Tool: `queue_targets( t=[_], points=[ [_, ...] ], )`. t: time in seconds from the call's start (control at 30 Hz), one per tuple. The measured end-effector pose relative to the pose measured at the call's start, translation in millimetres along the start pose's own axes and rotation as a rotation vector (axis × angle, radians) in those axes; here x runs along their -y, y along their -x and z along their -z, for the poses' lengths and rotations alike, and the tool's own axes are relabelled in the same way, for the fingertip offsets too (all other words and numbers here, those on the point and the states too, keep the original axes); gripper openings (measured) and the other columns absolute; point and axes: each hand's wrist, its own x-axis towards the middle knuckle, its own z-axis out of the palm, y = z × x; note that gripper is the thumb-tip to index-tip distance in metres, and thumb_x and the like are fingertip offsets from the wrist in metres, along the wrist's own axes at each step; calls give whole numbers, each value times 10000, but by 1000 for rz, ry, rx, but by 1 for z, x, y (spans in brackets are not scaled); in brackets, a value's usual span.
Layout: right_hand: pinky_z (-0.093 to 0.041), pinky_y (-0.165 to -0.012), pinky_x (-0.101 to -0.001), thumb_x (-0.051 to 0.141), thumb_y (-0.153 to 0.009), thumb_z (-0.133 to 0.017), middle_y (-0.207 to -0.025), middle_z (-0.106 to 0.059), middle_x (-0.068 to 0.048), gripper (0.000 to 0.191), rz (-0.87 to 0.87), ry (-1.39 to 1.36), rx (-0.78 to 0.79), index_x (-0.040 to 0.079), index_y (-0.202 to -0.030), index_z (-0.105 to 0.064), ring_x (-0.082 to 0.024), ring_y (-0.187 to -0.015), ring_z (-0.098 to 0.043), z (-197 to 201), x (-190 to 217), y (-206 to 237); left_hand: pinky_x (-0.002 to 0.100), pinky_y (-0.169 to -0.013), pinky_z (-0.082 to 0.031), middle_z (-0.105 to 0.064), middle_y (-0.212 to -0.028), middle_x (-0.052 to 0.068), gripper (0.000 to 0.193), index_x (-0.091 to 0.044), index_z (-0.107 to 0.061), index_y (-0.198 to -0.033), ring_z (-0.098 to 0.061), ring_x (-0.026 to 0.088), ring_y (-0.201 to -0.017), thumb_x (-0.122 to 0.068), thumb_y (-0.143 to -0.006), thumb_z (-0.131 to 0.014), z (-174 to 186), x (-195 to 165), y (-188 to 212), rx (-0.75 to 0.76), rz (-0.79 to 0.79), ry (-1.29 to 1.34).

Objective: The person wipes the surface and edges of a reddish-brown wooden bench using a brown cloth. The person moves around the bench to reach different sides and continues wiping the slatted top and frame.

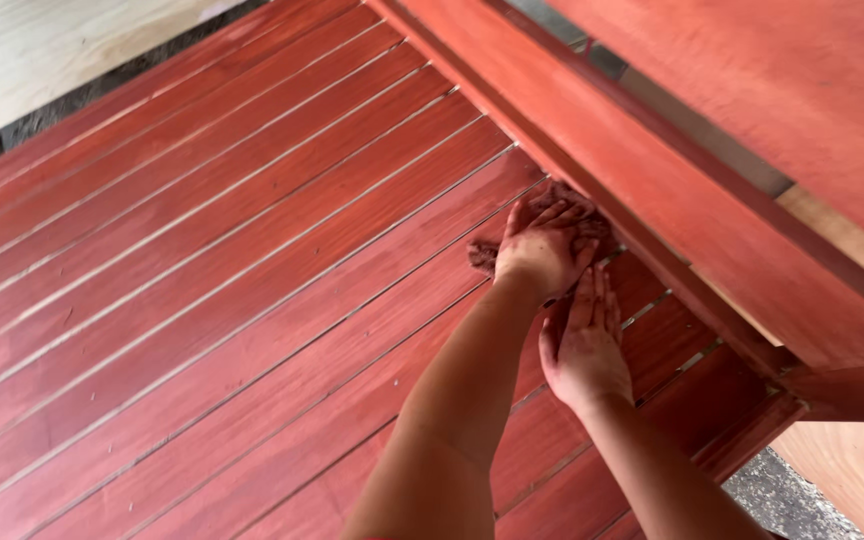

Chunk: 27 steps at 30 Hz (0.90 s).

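Rag (485, 256), a stained brownish wad, lies under the left hand (547, 245), pressed against the red slatted panel (232, 260) where the slats meet the red rail (592, 150). Only its edge peeks out at the hand's nine o'clock side. That grip is spread flat over the cloth, fingers pointing toward one o'clock. At five o'clock of it, just beside, the right hand (584, 345) rests palm-down on a slat, fingers together and extended, holding nothing.
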Motion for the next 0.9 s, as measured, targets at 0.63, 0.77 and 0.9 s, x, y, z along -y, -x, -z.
queue_targets(
  t=[0.63, 0.77, 0.9],
  points=[
    [-106, -1272, -458, 432, -1040, -385, -1645, -336, -164, 621, 156, 239, 19, 107, -1568, -407, -327, -1548, -224, -9, -5, -2, 530, -1215, -246, -486, -1568, 100, 372, -135, -731, -1214, -365, 318, -1489, -352, -920, -664, 53, 149, 333, -343, 278, -164],
    [-105, -1276, -458, 426, -1031, -391, -1641, -340, -167, 618, 153, 232, 9, 104, -1558, -416, -328, -1547, -226, -6, -1, -2, 640, -1091, -186, -438, -1626, 43, 414, -201, -732, -1252, -330, 305, -1514, -388, -889, -662, 33, 124, 228, -139, 360, -48],
    [-99, -1266, -464, 427, -1015, -390, -1631, -328, -167, 621, 132, 232, 54, 101, -1543, -409, -329, -1543, -211, -1, 2, 0, 488, -1232, -275, -490, -1572, 51, 437, -169, -696, -1313, -370, 286, -1498, -427, -968, -625, 14, 80, 99, -306, 52, 85]
  ],
)
